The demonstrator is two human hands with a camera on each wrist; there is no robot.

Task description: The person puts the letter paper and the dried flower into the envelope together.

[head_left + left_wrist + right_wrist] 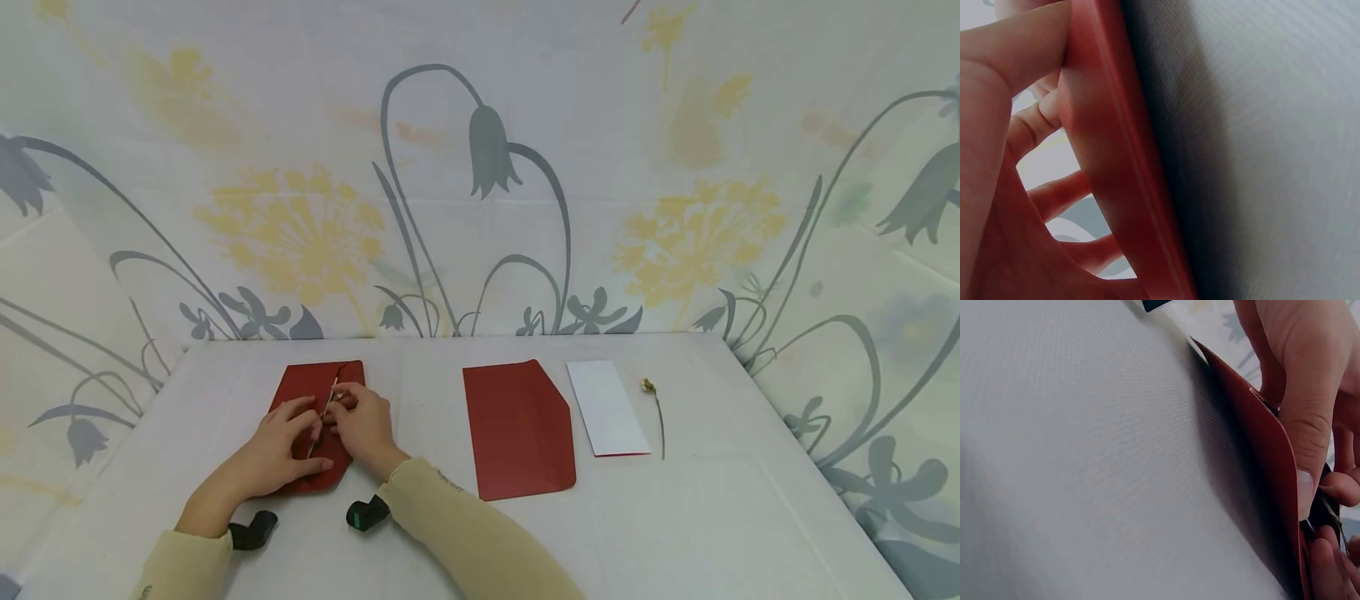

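Two hands meet over a red envelope (311, 417) lying flat at the left of the white counter (480, 533). The left hand (281, 450) rests on the envelope's lower half, fingers bent, its fingertips pinching a thin pale stem (327, 406) that runs up along the envelope's middle. The right hand (363, 425) sits just beside it, fingers curled, pinching the same stem from the other side; the fingertips of both hands touch or nearly touch. In the left wrist view the thumb (1016, 50) presses against the red envelope's edge (1116, 169), with the curled fingers behind it. In the right wrist view a finger (1300, 444) lies against the envelope's rounded edge (1260, 437).

A second red envelope (517, 429) lies well apart to the right, near the counter's middle. Just beside it is a white card (607, 407), and right of that a dried flower sprig (658, 417) with a small yellowish head. Both sleeves are pale beige, each wrist carrying a dark camera mount (367, 512). A floral-printed cloth (480, 167) forms the backdrop.
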